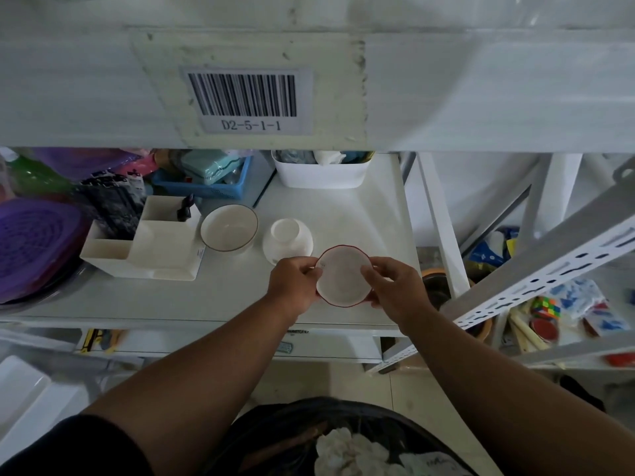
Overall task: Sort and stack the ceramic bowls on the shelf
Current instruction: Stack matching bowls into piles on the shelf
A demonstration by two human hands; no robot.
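A small white bowl with a wavy red rim point(342, 278) is held over the front of the white shelf point(343, 207). My left hand point(293, 285) grips its left edge and my right hand point(395, 290) pinches its right edge with thumb and fingers. Behind it, a plain white bowl point(288, 240) stands upside down on the shelf. To its left sits an upright white bowl with a thin dark rim point(229, 227). Both shelf bowls stand apart from each other and from my hands.
A white compartment organiser point(147, 240) stands left of the bowls, with a purple lid point(34, 242) beyond it. A blue basket point(206, 180) and a white bin point(321, 171) line the back. The upper shelf beam with a barcode label point(249, 99) hangs overhead. Shelf posts point(441, 221) rise at right.
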